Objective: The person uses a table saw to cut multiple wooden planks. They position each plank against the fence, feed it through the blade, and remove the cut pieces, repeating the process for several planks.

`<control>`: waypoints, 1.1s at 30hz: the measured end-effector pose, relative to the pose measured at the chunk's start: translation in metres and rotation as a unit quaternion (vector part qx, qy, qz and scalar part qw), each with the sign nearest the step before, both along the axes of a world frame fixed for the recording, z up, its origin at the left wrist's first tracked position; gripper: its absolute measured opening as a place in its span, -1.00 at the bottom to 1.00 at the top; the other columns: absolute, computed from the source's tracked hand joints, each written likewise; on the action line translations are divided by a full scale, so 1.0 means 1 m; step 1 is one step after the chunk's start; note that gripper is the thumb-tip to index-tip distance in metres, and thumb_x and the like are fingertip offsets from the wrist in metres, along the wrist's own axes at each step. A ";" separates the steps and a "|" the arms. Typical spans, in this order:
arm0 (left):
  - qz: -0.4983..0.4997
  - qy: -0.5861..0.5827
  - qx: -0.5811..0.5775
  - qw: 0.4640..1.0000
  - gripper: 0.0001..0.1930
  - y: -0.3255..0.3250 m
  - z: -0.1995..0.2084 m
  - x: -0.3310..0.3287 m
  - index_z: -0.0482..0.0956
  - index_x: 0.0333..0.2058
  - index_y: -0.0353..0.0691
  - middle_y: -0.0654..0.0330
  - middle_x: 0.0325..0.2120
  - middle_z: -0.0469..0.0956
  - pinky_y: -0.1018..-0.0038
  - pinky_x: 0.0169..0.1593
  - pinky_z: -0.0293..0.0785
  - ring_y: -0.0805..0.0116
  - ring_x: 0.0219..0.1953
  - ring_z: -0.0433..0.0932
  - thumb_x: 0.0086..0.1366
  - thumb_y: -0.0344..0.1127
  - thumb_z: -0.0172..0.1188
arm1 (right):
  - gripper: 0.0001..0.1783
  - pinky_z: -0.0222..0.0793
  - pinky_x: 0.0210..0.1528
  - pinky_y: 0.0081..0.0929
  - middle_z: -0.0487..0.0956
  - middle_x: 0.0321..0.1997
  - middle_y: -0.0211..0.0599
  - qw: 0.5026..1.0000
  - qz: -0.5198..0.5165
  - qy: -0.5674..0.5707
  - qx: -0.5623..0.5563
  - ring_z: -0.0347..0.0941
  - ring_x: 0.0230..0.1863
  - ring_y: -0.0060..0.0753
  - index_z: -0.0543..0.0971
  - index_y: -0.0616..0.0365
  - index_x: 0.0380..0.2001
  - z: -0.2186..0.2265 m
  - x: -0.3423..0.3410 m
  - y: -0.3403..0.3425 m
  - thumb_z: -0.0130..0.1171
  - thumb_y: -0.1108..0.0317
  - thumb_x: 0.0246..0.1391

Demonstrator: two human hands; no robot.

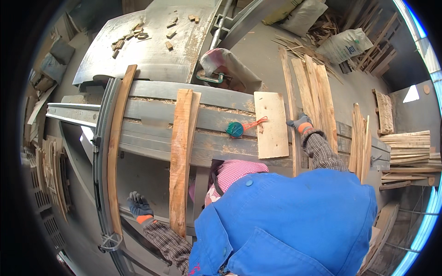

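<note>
My left hand [140, 206], in a grey glove with an orange cuff, is open with its fingers apart. It is near a long board [120, 124] lying along the metal fence [103, 133]; to its right two boards [181, 133] lie overlapping across the slotted grey machine table [152, 109]. My right hand [301, 123], gloved alike, is closed over the edge of a narrow board [288, 85]. Right of that hand lie several more boards [326, 94]. A short wide plank [271, 124] and a round green tape measure [235, 129] with an orange cord sit between my hands.
Small wood offcuts [170, 34] are scattered on a metal sheet [101, 55] at the far left. A green clamp [210, 77] is beside a plastic-wrapped bundle [239, 69]. White sacks [345, 45] and scrap strips lie at the far right; stacked boards [405, 147] are at the right.
</note>
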State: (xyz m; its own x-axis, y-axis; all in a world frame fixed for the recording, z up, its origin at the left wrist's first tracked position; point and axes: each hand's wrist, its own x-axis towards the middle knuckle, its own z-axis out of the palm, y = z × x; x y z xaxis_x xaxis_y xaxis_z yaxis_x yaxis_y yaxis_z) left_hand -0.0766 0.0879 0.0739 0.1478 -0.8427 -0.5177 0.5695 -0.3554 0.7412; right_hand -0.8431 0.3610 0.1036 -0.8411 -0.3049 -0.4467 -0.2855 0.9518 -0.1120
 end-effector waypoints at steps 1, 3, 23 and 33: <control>0.004 0.001 -0.005 1.000 -0.69 0.003 0.001 0.003 0.56 -0.07 -0.15 0.24 -0.18 0.66 0.52 -0.24 0.67 0.49 -0.26 0.64 0.40 -0.07 0.12 | 0.15 0.36 0.24 -0.25 0.50 0.19 0.12 0.998 0.036 0.004 -0.056 0.45 0.20 0.01 0.31 0.38 0.28 0.000 -0.018 -0.003 0.49 -0.18 -0.26; 0.010 -0.004 -0.007 1.000 -0.70 0.013 0.002 0.015 0.55 -0.07 -0.15 0.26 -0.19 0.65 0.54 -0.24 0.67 0.51 -0.27 0.63 0.41 -0.07 0.10 | -0.12 0.47 0.07 -0.38 0.62 -0.04 -0.02 0.958 -0.015 -0.155 -0.242 0.56 -0.04 -0.16 0.39 0.38 0.20 0.072 -0.009 -0.051 0.39 -0.04 -0.06; 0.007 0.135 -0.122 0.983 -0.55 0.044 0.059 -0.025 0.41 0.14 -0.30 0.09 -0.16 0.58 0.52 -0.25 0.57 0.43 -0.31 0.54 0.41 -0.16 0.15 | -0.55 0.56 -0.02 -0.19 0.65 -0.05 -0.18 0.513 0.176 -0.433 -0.720 0.61 -0.08 -0.24 0.53 0.22 0.05 0.295 0.061 -0.593 0.04 0.11 0.27; -0.038 0.076 -0.057 0.995 -0.61 0.038 0.102 -0.089 0.47 0.05 -0.20 0.16 -0.14 0.60 0.49 -0.14 0.59 0.45 -0.18 0.61 0.32 -0.19 0.29 | -0.56 0.46 0.19 -0.11 0.61 0.00 -0.08 0.549 0.039 -0.580 -0.600 0.55 0.04 -0.07 0.51 0.23 0.03 0.139 0.265 -0.660 -0.11 0.17 0.26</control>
State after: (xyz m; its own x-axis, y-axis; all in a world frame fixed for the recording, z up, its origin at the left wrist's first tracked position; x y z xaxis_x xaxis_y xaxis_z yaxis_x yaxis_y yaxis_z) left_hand -0.1652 0.1261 0.1761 0.0086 -0.9028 -0.4299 0.6522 -0.3209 0.6868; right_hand -0.5785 -0.2994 0.2425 -0.1653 -0.9806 -0.1050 0.6065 -0.0171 -0.7949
